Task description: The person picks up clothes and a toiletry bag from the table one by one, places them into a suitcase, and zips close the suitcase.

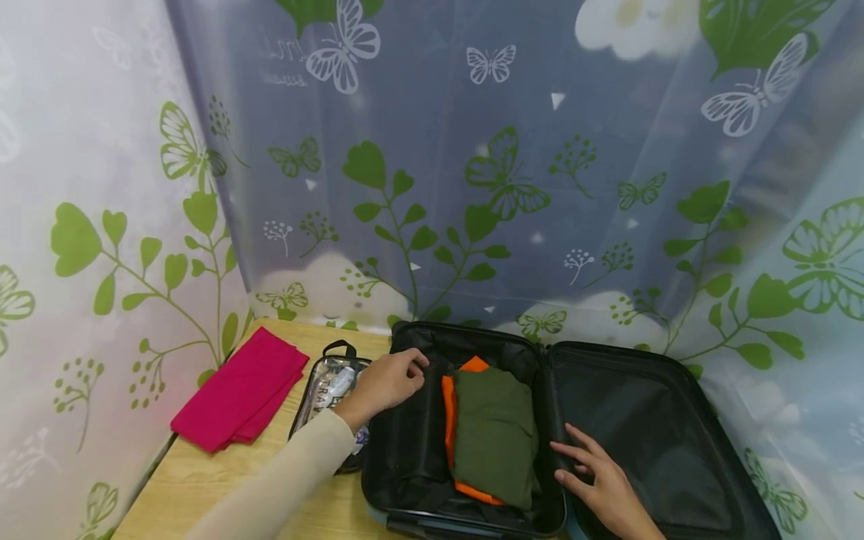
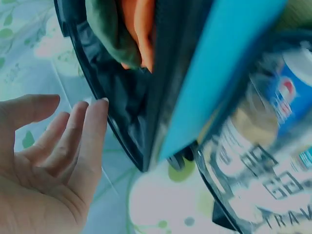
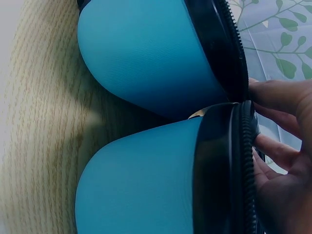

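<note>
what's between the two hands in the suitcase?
In the head view, folded green clothing atop an orange piece lies between the left hand and right hand.

Left hand [image 1: 386, 382] extends forward on a cream-sleeved forearm [image 1: 283, 480], fingers loosely curved and pointing forward, gripping nothing. Right hand [image 1: 597, 480] lies palm-down, fingers [image 1: 574, 439] straight and spread.

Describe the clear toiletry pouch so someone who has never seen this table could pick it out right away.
Start at the open suitcase on the wooden table. Just off its left edge, partly under the left hand, lies the clear pouch. Unlike the folded pink cloth further left, it is see-through, black-trimmed, with a small loop handle.
</note>
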Demonstrator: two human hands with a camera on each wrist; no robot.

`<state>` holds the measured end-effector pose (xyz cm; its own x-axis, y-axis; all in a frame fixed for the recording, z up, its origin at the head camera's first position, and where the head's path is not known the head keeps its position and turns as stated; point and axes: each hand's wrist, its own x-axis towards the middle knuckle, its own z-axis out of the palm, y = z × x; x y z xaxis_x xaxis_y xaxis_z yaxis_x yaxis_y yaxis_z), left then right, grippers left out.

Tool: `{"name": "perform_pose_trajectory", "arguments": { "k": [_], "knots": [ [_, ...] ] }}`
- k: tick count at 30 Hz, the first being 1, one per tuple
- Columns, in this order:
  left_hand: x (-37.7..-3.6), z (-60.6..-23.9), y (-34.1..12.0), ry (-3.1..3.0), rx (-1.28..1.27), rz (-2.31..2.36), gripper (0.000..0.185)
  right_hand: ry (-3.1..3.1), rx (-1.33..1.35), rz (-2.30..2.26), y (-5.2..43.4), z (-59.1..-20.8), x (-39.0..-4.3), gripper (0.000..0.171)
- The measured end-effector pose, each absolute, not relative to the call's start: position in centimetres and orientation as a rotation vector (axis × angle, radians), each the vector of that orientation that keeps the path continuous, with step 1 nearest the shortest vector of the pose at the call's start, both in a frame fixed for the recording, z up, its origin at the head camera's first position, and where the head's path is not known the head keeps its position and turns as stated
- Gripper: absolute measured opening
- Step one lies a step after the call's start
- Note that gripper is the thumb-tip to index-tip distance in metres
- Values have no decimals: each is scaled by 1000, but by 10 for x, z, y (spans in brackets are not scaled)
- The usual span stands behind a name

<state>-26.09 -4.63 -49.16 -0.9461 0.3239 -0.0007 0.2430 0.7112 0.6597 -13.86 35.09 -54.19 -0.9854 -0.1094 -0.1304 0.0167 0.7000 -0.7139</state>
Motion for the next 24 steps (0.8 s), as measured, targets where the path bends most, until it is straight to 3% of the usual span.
{"name": "perform_pose_trajectory", "arguments": {
  "k": [24],
  "knots": [
    [-272,-502,-141,2839,315,1033,25,2727,-72,-1130,351,-541,-140,50]
  ]
}}
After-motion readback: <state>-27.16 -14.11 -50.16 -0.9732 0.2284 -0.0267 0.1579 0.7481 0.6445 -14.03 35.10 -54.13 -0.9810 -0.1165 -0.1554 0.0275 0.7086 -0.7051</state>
